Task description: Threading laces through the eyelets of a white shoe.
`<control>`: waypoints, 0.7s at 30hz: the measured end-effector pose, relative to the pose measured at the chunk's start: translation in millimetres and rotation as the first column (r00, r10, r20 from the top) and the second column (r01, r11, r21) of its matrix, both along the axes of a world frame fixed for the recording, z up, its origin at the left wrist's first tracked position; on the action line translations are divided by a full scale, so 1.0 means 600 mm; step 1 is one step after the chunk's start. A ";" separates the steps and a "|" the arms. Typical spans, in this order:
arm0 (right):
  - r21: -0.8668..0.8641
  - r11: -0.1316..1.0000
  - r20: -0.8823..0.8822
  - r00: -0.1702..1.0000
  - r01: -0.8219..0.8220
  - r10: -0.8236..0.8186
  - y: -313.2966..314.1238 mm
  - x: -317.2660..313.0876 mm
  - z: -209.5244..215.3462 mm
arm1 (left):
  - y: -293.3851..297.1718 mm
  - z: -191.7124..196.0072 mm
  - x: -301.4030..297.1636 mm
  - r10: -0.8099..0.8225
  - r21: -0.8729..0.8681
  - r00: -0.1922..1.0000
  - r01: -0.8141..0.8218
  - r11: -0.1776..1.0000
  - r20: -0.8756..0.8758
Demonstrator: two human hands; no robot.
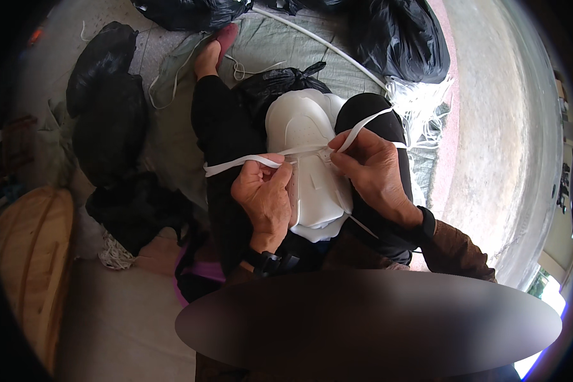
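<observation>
Both hands (pixel 312 172) pinch a white strap (pixel 235 165) across stacked white pads (pixel 302 121)

Only one view here, from a camera worn on the head, looking almost straight down onto the lap. Very near the left hand (pixel 265 194) and the right hand (pixel 370 170), which sit right in the middle, with the legs stretching away toward the top and the grey mat (pixel 172 137) on the ground under them. Wide and round like a fish's eye, so straight lines bend near the rim and the corners go dark.
</observation>
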State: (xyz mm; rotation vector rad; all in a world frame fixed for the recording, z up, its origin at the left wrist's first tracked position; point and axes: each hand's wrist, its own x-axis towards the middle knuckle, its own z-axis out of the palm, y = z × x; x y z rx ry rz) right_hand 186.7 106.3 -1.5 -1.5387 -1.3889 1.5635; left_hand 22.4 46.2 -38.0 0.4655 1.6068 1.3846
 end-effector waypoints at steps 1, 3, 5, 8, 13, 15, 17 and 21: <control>0.004 0.999 -0.029 0.999 0.042 -0.042 0.000 0.000 0.002 | 0.001 -0.002 0.000 -0.001 -0.005 1.000 0.001 1.000 0.001; 0.000 0.999 -0.040 0.998 0.039 -0.039 0.004 0.004 0.006 | 0.003 -0.004 -0.001 0.006 0.022 1.000 -0.006 1.000 0.008; 0.003 0.999 -0.014 0.999 0.052 -0.052 0.004 0.008 0.007 | 0.003 -0.012 0.000 0.015 0.057 1.000 -0.015 0.998 0.004; 0.019 1.000 0.035 0.999 0.024 -0.025 0.008 0.009 0.009 | 0.008 -0.011 0.003 0.004 0.092 0.998 0.002 0.996 -0.061; 0.057 0.997 0.082 0.995 0.050 -0.055 0.012 0.007 -0.001 | 0.034 -0.008 0.001 -0.070 0.110 0.993 0.081 0.991 -0.094; 0.063 0.996 0.099 0.993 0.060 -0.066 0.010 0.006 -0.004 | 0.040 -0.010 -0.004 -0.192 0.055 0.974 0.200 0.978 -0.122; 0.073 0.997 0.148 0.989 0.010 -0.021 0.009 0.003 -0.009 | 0.034 -0.015 0.000 -0.163 0.086 0.982 0.172 0.981 -0.095; 0.120 0.992 0.237 0.971 -0.026 -0.004 0.011 0.000 -0.008 | 0.036 -0.021 0.000 -0.189 0.194 0.952 0.238 0.952 -0.240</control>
